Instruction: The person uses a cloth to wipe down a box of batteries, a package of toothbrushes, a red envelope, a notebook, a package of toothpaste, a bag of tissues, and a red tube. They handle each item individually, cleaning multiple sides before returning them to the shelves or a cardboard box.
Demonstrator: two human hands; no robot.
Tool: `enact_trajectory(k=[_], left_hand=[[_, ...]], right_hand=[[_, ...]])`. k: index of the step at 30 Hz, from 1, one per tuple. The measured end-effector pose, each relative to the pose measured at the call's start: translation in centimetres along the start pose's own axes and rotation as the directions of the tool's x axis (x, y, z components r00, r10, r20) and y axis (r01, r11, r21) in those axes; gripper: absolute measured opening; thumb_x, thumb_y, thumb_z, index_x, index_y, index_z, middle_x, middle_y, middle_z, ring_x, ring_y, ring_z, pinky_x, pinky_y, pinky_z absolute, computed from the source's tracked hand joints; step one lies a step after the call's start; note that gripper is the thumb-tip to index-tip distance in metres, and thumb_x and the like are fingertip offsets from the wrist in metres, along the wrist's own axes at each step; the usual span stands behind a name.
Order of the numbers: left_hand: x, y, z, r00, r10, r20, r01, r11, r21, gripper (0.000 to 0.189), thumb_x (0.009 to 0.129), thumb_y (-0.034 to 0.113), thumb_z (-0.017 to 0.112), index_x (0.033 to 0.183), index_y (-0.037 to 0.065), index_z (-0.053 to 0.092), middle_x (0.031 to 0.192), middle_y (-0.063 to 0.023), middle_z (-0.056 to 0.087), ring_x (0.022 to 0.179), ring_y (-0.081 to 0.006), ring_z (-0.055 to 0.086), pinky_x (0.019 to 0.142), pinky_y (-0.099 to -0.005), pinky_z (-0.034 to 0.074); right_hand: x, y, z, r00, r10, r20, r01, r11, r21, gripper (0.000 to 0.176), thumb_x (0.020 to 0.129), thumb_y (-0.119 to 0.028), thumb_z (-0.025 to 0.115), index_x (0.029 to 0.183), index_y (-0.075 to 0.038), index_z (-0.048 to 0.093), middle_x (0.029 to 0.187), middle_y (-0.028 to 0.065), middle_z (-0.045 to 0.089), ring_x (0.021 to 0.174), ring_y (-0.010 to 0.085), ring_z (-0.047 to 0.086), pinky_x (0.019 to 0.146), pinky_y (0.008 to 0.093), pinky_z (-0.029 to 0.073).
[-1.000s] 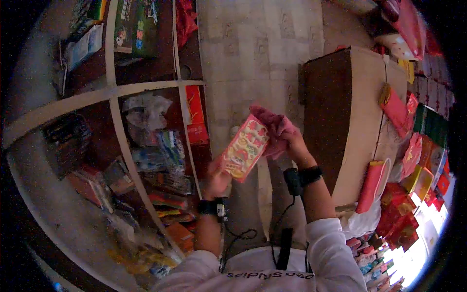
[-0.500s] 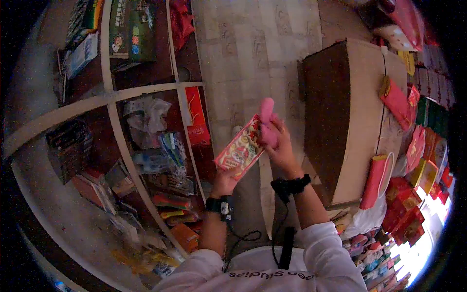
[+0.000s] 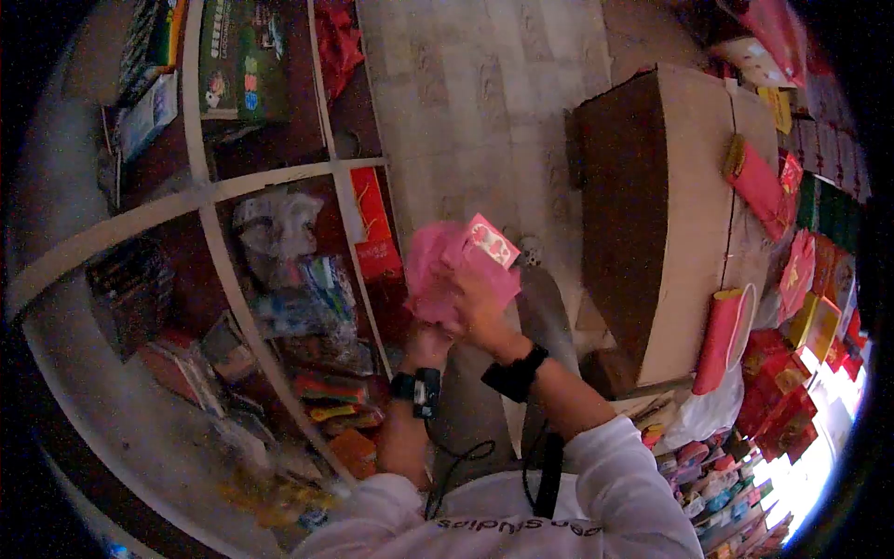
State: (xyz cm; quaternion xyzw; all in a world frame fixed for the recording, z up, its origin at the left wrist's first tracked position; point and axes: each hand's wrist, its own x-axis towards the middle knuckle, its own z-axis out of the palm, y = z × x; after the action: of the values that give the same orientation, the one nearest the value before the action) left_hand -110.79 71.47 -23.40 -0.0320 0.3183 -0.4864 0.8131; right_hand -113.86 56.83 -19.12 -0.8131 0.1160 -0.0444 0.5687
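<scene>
A pink cloth [image 3: 431, 268] is spread out over most of a flat red-and-cream printed packet [image 3: 492, 242], whose upper right corner shows beyond it. My right hand [image 3: 483, 309] lies on top of the cloth with its fingers closed on it, somewhat blurred. From below, my left hand [image 3: 431, 343] grips the lower end of the packet; the cloth covers most of its fingers. Both hands are close together in front of my body, each with a black strap on the wrist.
To the left stands a shelf unit [image 3: 200, 194] with plastic bags, books and a green box [image 3: 244, 70]. A large cardboard box [image 3: 697, 233] is at the right, with red rolled goods [image 3: 717, 340] on it. Several red packages [image 3: 778, 391] lie farther right. Below my hands is tiled floor.
The bunched pink cloth has opened out and now covers most of the packet. My right hand has moved left and down over it, while my left hand has barely shifted.
</scene>
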Motion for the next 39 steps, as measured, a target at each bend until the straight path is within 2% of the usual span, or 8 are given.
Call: enact_trajectory(k=[3, 7, 12, 20, 29, 31, 34, 39], left_hand=[[0.1, 0.8, -1.6, 0.973, 0.231, -0.013, -0.117, 0.543, 0.831, 0.040, 0.079, 0.018, 0.043, 0.117, 0.011, 0.034, 0.113, -0.0074, 0.043, 0.103, -0.0256, 0.043, 0.081, -0.0409, 0.041], [0.9, -1.3, 1.2, 0.988, 0.150, -0.037, -0.106, 0.831, 0.546, 0.041, 0.078, 0.017, 0.043, 0.118, 0.010, 0.033, 0.117, -0.0086, 0.039, 0.106, -0.0295, 0.040, 0.087, -0.0454, 0.035], [0.0, -0.7, -0.4, 0.980, 0.164, -0.116, 0.014, 0.518, 0.855, 0.042, 0.079, 0.023, 0.042, 0.118, 0.010, 0.035, 0.119, -0.0124, 0.038, 0.106, -0.0289, 0.039, 0.087, -0.0439, 0.035], [-0.1, 0.0, -0.4, 0.989, 0.128, 0.068, -0.145, 0.904, 0.403, 0.039, 0.079, 0.028, 0.043, 0.114, 0.010, 0.038, 0.109, -0.0074, 0.047, 0.092, -0.0202, 0.049, 0.071, -0.0346, 0.043], [2.7, -2.7, 3.5, 0.932, 0.277, -0.233, -0.124, 0.849, 0.513, 0.032, 0.078, 0.034, 0.042, 0.102, 0.013, 0.049, 0.094, -0.0010, 0.054, 0.076, -0.0139, 0.052, 0.063, -0.0293, 0.043], [2.1, -0.6, 0.0, 0.959, 0.063, 0.276, -0.158, 0.927, 0.339, 0.042, 0.081, 0.036, 0.038, 0.113, 0.009, 0.039, 0.103, -0.0045, 0.050, 0.093, -0.0196, 0.048, 0.075, -0.0344, 0.041], [0.7, 0.2, -0.4, 0.992, -0.119, -0.042, 0.082, 0.859, -0.505, 0.042, 0.082, 0.037, 0.035, 0.113, 0.008, 0.040, 0.103, -0.0062, 0.050, 0.093, -0.0200, 0.048, 0.079, -0.0361, 0.040], [-2.1, 4.5, -9.3, 0.975, 0.041, -0.221, 0.025, 0.958, 0.285, 0.046, 0.083, 0.040, 0.033, 0.114, 0.007, 0.039, 0.106, -0.0072, 0.048, 0.095, -0.0206, 0.047, 0.081, -0.0368, 0.039]], right_hand=[[0.4, 3.7, 0.9, 0.978, 0.119, -0.171, -0.135, 0.987, -0.087, 0.047, 0.060, -0.013, 0.055, 0.107, -0.009, 0.049, 0.117, 0.0109, 0.040, 0.113, 0.0303, 0.031, 0.093, 0.0391, 0.025], [0.4, 4.5, -1.9, 0.872, 0.421, -0.250, -0.388, 0.905, 0.172, 0.050, 0.057, -0.008, 0.052, 0.107, -0.007, 0.048, 0.118, 0.0121, 0.039, 0.113, 0.0325, 0.031, 0.094, 0.0399, 0.024], [-2.6, 3.8, 0.8, 0.923, 0.329, -0.198, -0.342, 0.939, -0.033, 0.052, 0.056, -0.008, 0.056, 0.107, -0.007, 0.048, 0.116, 0.0124, 0.040, 0.113, 0.0337, 0.031, 0.094, 0.0404, 0.023], [-2.9, -1.4, 1.6, 0.972, 0.233, -0.037, -0.228, 0.967, 0.111, 0.046, 0.055, -0.011, 0.061, 0.100, -0.010, 0.052, 0.113, 0.0126, 0.043, 0.108, 0.0323, 0.036, 0.093, 0.0392, 0.027], [0.3, 1.1, 0.0, 0.859, 0.309, -0.409, -0.420, 0.881, -0.217, 0.047, 0.057, -0.013, 0.060, 0.101, -0.005, 0.050, 0.114, 0.0135, 0.040, 0.108, 0.0317, 0.035, 0.091, 0.0404, 0.028], [-0.6, 0.7, 1.4, 0.975, 0.152, -0.162, -0.185, 0.960, -0.210, 0.048, 0.057, -0.013, 0.061, 0.103, -0.006, 0.049, 0.115, 0.0129, 0.039, 0.109, 0.0323, 0.033, 0.092, 0.0412, 0.026], [-1.1, -2.5, -0.3, 0.998, 0.002, 0.068, 0.008, 0.990, -0.140, 0.050, 0.057, -0.015, 0.062, 0.104, -0.007, 0.049, 0.117, 0.0126, 0.038, 0.111, 0.0312, 0.033, 0.094, 0.0417, 0.024], [-3.8, -0.8, 0.9, 0.989, 0.005, 0.149, -0.011, 0.999, 0.034, 0.052, 0.056, -0.016, 0.064, 0.106, -0.008, 0.048, 0.118, 0.0127, 0.038, 0.111, 0.0304, 0.033, 0.094, 0.0418, 0.024]])
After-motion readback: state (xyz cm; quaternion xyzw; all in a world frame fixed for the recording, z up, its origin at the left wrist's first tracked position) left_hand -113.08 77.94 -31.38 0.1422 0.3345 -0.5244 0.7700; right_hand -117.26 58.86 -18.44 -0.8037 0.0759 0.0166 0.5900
